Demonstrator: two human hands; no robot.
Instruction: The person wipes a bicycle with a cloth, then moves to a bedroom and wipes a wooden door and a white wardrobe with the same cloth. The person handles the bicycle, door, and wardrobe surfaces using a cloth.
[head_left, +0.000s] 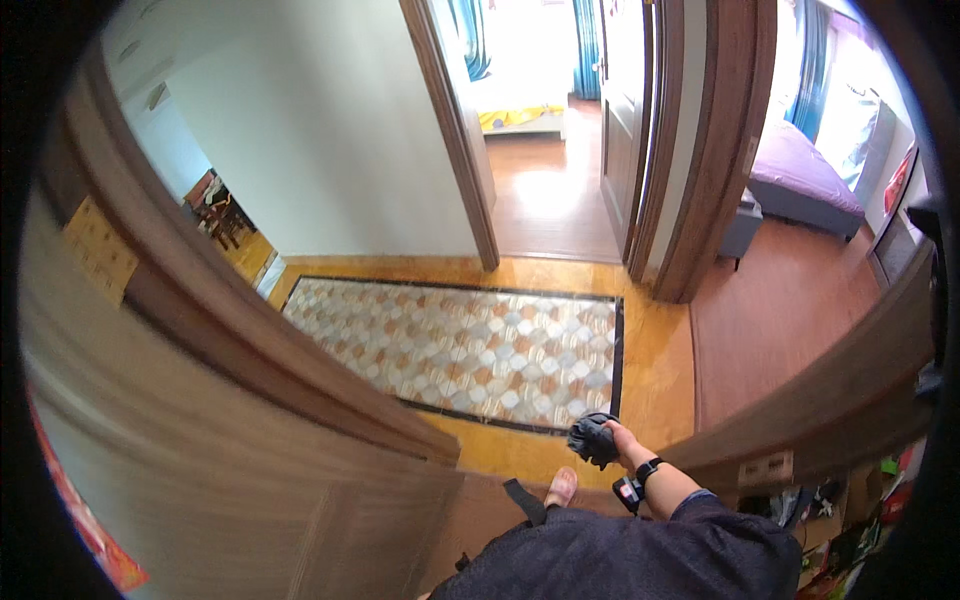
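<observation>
My right hand (619, 438) is closed around a crumpled dark grey cloth (594, 440), held out in front of me over the edge of the hallway floor. A black band with a small device is on that wrist, and a small black camera-like box (628, 491) is just below it. My left hand is out of view. One foot in a light slipper (562, 486) shows below the cloth, beside a loose black strap (525, 502).
A brown door (360, 517) stands at the left, within a wooden frame. Beyond lies a patterned tile floor (480, 352) with a dark border. Two doorways open onto rooms with beds, one with a purple cover (802, 169). Cluttered items (832, 525) are at the lower right.
</observation>
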